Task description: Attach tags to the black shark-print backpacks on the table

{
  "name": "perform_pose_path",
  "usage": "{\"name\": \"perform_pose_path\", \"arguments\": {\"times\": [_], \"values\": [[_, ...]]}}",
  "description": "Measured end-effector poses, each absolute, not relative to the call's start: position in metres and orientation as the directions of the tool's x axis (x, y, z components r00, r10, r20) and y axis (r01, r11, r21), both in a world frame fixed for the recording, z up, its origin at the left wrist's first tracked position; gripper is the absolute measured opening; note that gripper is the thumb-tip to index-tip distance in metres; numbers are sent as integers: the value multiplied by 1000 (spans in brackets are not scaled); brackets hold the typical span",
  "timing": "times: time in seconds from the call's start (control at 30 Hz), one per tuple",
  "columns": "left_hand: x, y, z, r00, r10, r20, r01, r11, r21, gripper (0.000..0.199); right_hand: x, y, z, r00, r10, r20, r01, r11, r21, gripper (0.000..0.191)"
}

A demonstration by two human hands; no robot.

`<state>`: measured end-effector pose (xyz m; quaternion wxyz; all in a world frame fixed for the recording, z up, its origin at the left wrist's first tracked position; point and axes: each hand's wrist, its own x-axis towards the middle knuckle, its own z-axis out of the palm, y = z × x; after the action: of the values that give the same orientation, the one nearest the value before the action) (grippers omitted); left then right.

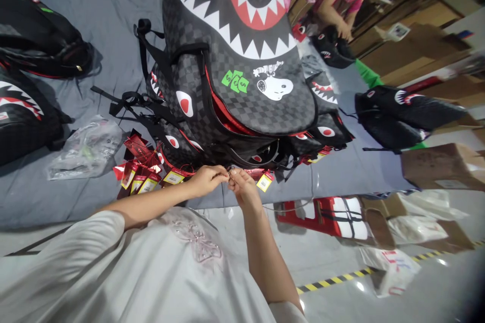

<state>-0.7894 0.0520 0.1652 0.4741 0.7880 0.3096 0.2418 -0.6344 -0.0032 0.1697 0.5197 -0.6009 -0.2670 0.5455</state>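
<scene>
A black checkered backpack (242,45) with shark teeth, green dollar-bill prints and a white cartoon dog stands before me on top of similar bags. My left hand (207,180) pinches at its near lower edge, fingertips pressed together. Almost touching it, my right hand (243,185) is closed too, with thumb and finger together. Whatever is between the fingertips is too small to make out. Beside my left hand lies a bunch of red hang tags (140,164) with yellow-edged labels. Another hang tag (264,181) dangles just right of my right hand.
More black bags (41,35) lie at the left, near a crumpled clear plastic bag (89,146). A co-worker's hand (344,30) touches a small shark-print bag at the far right. Cardboard boxes (441,166) line the right side. Yellow-black tape (337,279) marks the floor.
</scene>
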Motion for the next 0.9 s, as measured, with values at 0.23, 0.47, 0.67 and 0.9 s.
{"name": "perform_pose_path", "arguments": {"times": [0.23,0.47,0.67,0.9], "values": [[-791,55,166,673,740,-14,390,-338,857,23,-649,-7,161,440,845,-304,-195,-241,-951,43],[-789,53,166,665,745,-45,429,-332,840,24,-654,-10,154,485,849,-211,-37,-221,-975,38],[-787,51,165,624,770,-137,414,-176,893,17,-656,-13,157,499,851,-164,14,-197,-980,31],[-784,53,165,566,802,-191,472,-125,873,14,-655,-13,153,458,877,-142,49,-185,-982,31]]}}
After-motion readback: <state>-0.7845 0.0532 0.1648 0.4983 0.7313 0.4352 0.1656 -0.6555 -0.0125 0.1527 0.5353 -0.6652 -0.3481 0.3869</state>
